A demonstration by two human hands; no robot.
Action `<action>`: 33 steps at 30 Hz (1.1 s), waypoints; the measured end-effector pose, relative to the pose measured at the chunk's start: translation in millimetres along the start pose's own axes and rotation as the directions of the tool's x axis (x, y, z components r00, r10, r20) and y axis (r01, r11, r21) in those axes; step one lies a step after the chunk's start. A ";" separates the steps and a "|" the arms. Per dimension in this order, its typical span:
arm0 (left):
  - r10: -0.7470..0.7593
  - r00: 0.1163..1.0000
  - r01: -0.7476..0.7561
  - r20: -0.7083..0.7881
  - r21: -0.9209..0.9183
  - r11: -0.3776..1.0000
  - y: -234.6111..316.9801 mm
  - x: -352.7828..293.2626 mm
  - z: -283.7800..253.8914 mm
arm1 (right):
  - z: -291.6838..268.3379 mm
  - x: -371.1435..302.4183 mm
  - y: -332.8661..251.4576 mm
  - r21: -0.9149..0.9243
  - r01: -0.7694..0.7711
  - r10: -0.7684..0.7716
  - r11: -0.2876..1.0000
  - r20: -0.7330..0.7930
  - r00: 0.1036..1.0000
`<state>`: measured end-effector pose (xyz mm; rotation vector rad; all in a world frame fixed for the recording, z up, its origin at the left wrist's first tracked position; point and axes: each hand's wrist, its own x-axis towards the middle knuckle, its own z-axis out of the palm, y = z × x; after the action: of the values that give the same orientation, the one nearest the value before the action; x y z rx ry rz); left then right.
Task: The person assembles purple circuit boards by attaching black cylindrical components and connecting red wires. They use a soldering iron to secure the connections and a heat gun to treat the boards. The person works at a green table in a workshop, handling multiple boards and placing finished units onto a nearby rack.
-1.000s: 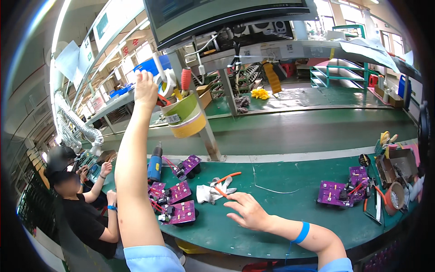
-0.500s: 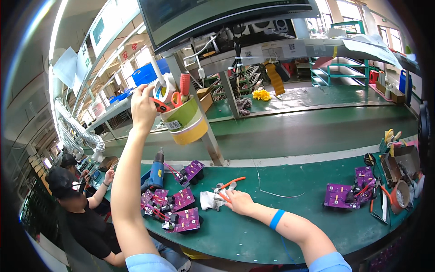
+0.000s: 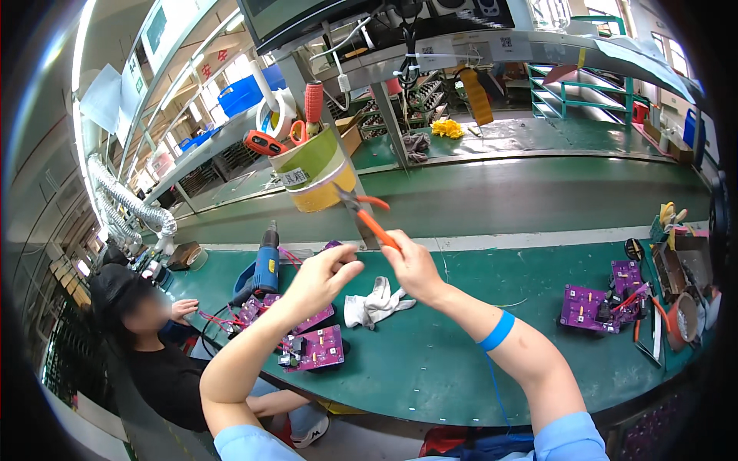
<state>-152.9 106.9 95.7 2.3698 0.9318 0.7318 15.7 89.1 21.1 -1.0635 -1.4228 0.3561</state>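
Note:
My right hand is closed around one handle of orange-handled pliers. The pliers' metal jaws point up and left, in front of the yellow lower part of the tool holder; their other handle stands spread. To its left, my left hand hovers over purple circuit boards, fingers loosely bent and thumb apart, with nothing visible in it. White gloves lie on the green bench below my hands. In the holder are a red-handled tool, orange scissors and a red-and-black tool.
A blue heat gun stands behind the left boards. More purple boards lie at the right, beside a cup and hand tools. On the left sits a co-worker in black. A monitor hangs overhead.
My left hand has come down from the red-and-black tool at the holder toward my right hand. My right hand has lifted the pliers off the bench by the gloves.

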 end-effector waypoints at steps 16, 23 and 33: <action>0.172 0.886 -0.299 -0.430 -0.249 0.921 5.9 74.7 -135.8 | -4.8 -27.1 -27.4 -0.300 0.574 -0.532 0.762 0.216 0.819; -0.239 0.968 0.183 -0.079 -0.431 0.884 -2.4 95.5 -135.6 | -12.8 -43.7 -5.9 -0.302 0.587 -0.488 0.751 0.344 0.802; -0.097 0.788 0.045 -0.608 -0.101 0.994 -92.1 57.2 -73.5 | -24.7 -62.9 47.0 -0.503 0.373 -0.104 0.779 0.483 0.870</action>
<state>-206.2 225.6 111.3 2.0238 1.2041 1.5330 44.2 56.5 -49.0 -1.3156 -2.1399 -0.0680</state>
